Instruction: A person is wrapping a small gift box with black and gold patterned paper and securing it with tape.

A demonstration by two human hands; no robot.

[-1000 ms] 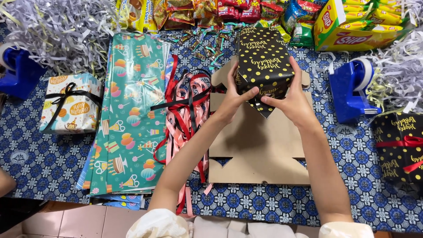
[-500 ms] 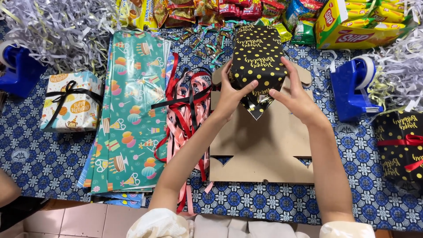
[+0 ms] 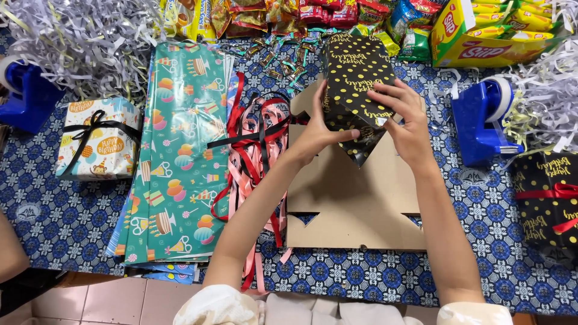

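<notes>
1. Tabletop [image 3: 72,222]: blue patterned cloth, carrying all items below.
2. Flat brown cardboard blank [image 3: 355,204]: lies directly before the person, serving as a work base under the hands.
3. Green party-print wrapping sheets [image 3: 177,156] and a bundle of red, pink and black ribbons [image 3: 256,150]: laid flat just left of the cardboard, within easy reach.
4. Left hand [image 3: 316,135]: closed on the lower left side of the box, thumb across its front, steadying it.
5. Right hand [image 3: 409,123]: fingers spread on the right side, pressing the paper flat where a loose pointed flap hangs below.
6. Black gold-dotted wrapped box [image 3: 355,81]: held tilted between both hands, above the cardboard's far end.
7. Finished parcels: a light one tied with black ribbon [image 3: 96,147] far left; a black one with red ribbon [image 3: 551,201] far right.
8. Blue tape dispensers [image 3: 481,120] [image 3: 27,96]: one each side.
9. Far edge: shredded paper [image 3: 78,42], snack packets [image 3: 337,15].
</notes>
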